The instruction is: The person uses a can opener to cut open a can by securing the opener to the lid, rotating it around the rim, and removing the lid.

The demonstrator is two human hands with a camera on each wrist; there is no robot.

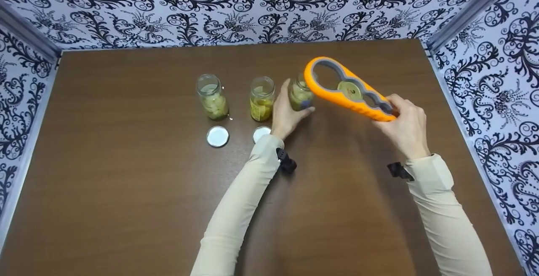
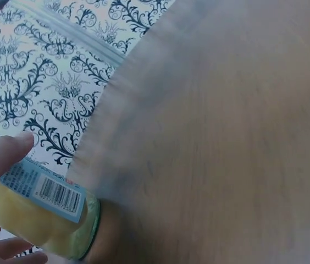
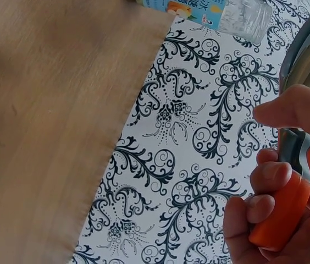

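My left hand (image 1: pixel 287 113) holds the right-hand glass jar (image 1: pixel 300 95), thumb and fingers around its sides. The jar, with pale contents, shows a blue barcode label (image 2: pixel 50 192) in the left wrist view. My right hand (image 1: pixel 406 126) grips the handle end of an orange and grey jar opener (image 1: pixel 351 67), tilted in the air right of that jar. A gold-coloured lid (image 1: pixel 350 91), inner side showing, sits in the opener's middle ring. The opener's ring end partly covers the jar's top in the head view.
Two lidless glass jars stand to the left, one with pale chunks (image 1: pixel 215 105) and one with yellow contents (image 1: pixel 261 109). In front of them lie two white lids, one whole (image 1: pixel 217 136), the other (image 1: pixel 260 133) partly behind my left wrist. Patterned panels (image 1: pixel 236 14) border the brown table (image 1: pixel 147 208).
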